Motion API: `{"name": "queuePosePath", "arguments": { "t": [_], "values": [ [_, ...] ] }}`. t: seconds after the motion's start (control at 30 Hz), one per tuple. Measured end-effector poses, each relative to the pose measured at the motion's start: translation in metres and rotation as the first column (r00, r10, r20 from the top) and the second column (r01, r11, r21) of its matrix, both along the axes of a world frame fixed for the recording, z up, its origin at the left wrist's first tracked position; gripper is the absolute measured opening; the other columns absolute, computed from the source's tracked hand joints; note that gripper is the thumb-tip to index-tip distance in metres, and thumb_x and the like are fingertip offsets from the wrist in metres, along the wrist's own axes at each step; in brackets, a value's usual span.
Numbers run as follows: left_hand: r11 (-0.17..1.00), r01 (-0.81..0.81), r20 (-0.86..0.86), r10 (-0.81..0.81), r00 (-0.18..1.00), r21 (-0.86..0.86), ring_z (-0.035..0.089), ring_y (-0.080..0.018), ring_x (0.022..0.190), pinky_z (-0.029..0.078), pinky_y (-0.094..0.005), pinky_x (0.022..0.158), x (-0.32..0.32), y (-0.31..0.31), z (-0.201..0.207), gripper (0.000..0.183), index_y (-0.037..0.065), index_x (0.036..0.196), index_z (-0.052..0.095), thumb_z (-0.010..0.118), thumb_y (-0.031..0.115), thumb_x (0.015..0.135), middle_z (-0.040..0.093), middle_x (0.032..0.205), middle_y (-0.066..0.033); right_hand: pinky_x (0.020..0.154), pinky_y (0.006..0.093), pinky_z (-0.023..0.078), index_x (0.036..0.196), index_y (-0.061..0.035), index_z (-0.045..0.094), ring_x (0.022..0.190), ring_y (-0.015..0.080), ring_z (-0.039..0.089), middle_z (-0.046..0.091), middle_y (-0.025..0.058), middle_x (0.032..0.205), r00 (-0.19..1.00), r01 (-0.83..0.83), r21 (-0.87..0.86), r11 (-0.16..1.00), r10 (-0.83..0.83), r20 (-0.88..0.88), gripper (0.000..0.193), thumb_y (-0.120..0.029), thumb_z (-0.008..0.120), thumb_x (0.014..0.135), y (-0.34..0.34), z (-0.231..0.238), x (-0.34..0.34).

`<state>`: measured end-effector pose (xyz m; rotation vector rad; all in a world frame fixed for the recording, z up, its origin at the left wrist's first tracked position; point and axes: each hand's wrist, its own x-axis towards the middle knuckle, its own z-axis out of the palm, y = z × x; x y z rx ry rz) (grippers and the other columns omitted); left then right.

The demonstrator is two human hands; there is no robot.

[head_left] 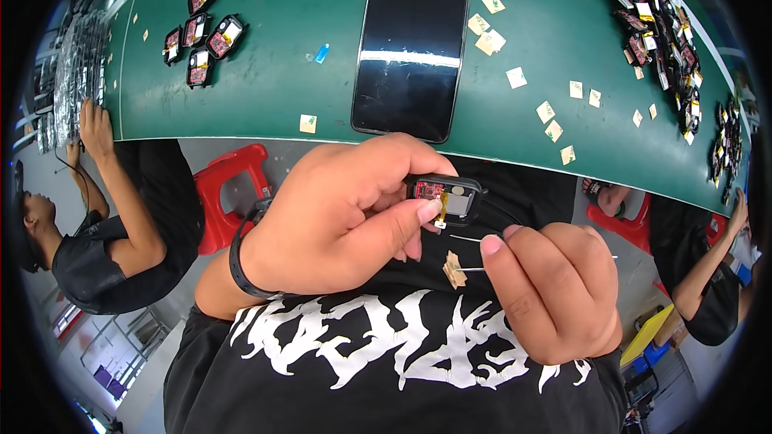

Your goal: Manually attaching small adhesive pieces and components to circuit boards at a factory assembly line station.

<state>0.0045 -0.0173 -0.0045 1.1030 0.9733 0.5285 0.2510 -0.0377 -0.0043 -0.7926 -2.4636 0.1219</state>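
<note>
My left hand (330, 221) grips a small black device housing (476, 190), its thumb on the parts inside. The open housing shows a red circuit board (430, 190), yellow tape and a grey rectangular part. To the right, my right hand (559, 289) is closed on what look like metal tweezers (470, 269). Their two thin tips stand apart, pointing left, just below the housing and not visibly touching it. A small bunch of beige paper scraps (453, 272) sits at the lower tip; I cannot tell whether it is stuck there.
Ahead is a green table (281, 72) with a large black phone-shaped slab (412, 48). Several similar housings (197, 30) lie at the left, and many more housings (659, 24) at the right. Beige paper squares (515, 77) are scattered about. People sit at both sides, near red stools (233, 193).
</note>
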Motion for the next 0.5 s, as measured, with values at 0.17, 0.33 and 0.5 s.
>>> {"name": "queuePosePath", "arguments": {
  "t": [0.17,0.33,0.5],
  "values": [
    [0.996,0.024,-0.018,-0.022,1.000,0.090,0.067,-0.0099,0.079,0.056,-0.0230,0.069,-0.002,-0.002,-0.001,0.027,-0.010,0.125,0.057,0.050,-0.004,0.100,0.068,0.099,-0.0107,0.054,0.0287,0.037,0.096,0.0021,0.072,0.073,0.0199,0.055,0.064,0.0104,0.086,1.000,0.021,0.023,1.000,-0.021,-0.006,0.026,-0.007,0.070,0.072,0.000,-0.003,-0.005],
    [0.978,0.061,-0.037,-0.055,0.998,0.199,0.068,-0.0114,0.080,0.056,-0.0236,0.071,-0.007,-0.006,0.001,0.030,-0.010,0.125,0.058,0.049,-0.005,0.096,0.069,0.100,-0.0125,0.054,0.0288,0.037,0.096,0.0022,0.072,0.073,0.0197,0.055,0.064,0.0100,0.086,1.000,0.015,0.035,0.999,-0.015,0.008,0.025,-0.007,0.070,0.073,0.001,-0.002,-0.010],
    [0.949,0.131,-0.126,-0.098,0.987,0.287,0.071,-0.0132,0.079,0.055,-0.0233,0.070,-0.006,-0.007,0.003,0.033,-0.010,0.124,0.059,0.051,-0.008,0.092,0.070,0.098,-0.0130,0.054,0.0295,0.037,0.095,0.0022,0.072,0.074,0.0202,0.056,0.064,0.0098,0.086,1.000,0.026,0.020,0.999,-0.027,0.011,0.022,-0.007,0.070,0.076,-0.002,-0.003,-0.013]
  ]
}}
